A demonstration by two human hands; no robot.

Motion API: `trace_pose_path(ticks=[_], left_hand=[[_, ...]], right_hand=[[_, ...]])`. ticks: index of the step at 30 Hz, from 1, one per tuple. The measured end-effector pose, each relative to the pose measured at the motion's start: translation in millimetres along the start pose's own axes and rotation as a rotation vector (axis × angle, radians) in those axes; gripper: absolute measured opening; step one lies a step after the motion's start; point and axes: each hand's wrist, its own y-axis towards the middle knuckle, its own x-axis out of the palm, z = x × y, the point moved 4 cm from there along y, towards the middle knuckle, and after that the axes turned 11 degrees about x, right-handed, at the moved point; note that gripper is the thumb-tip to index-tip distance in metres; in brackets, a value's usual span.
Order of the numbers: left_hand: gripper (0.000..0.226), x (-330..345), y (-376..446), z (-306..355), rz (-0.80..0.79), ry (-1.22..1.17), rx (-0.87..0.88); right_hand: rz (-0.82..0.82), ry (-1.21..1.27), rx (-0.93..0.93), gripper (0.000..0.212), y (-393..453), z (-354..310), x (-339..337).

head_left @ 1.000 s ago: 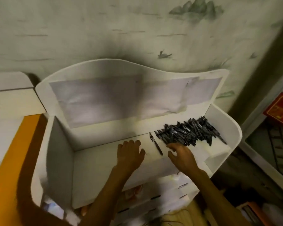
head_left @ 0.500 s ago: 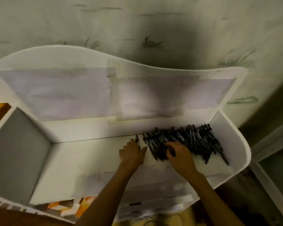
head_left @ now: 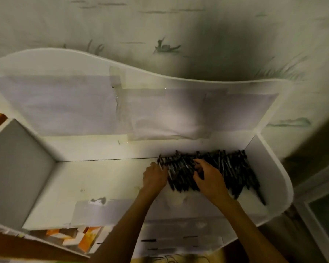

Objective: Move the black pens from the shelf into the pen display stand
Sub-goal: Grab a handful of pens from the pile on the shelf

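While both bare hands reach into a white shelf [head_left: 106, 188], a heap of black pens [head_left: 234, 171] lies piled in its right-hand end, at about 3 o'clock from the frame's centre, pressed against the back wall and the curved right side panel [head_left: 272, 179]. The left hand [head_left: 155, 178] sits at the pile's 9 o'clock edge, its fingers curled at the outermost pens; whether it actually grips one cannot be told through the blur. The right hand [head_left: 210, 180] lies on top of the heap near its middle, fingers bent down into the pens, seemingly closing on a few, though the grip itself is hidden. The two hands are near each other, with a strip of pens between them. Pale paper sheets [head_left: 65, 105] are taped across the shelf's tall back panel, toward 11 o'clock, beneath its wavy top edge. At 7 o'clock, below the shelf's front lip, orange-and-white boxes [head_left: 85, 238] show on a lower level. Slotted white tiers [head_left: 180, 242] step down at 6 o'clock between the forearms. Behind everything rises a wall [head_left: 179, 25] papered with a faint green landscape print.
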Motion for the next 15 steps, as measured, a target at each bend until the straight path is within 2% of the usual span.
trace_pose_path(ticks=[8,11,13,15], left_hand=[[0.034,4.4,4.7,2.2,0.06,0.106,-0.014],[0.036,0.3,4.4,5.8,0.101,0.149,-0.06],[0.036,-0.1,7.0,7.0,0.1,0.032,-0.097],[0.027,1.3,10.8,7.5,0.084,-0.2,-0.104]], right_hand=[[-0.023,0.01,0.003,0.056,4.3,13.0,-6.1],[-0.017,0.023,-0.008,0.057,3.6,19.1,-7.6],[-0.009,0.025,-0.021,0.058,3.8,22.1,-8.7],[-0.003,0.021,-0.029,0.058,4.5,24.3,-9.8]])
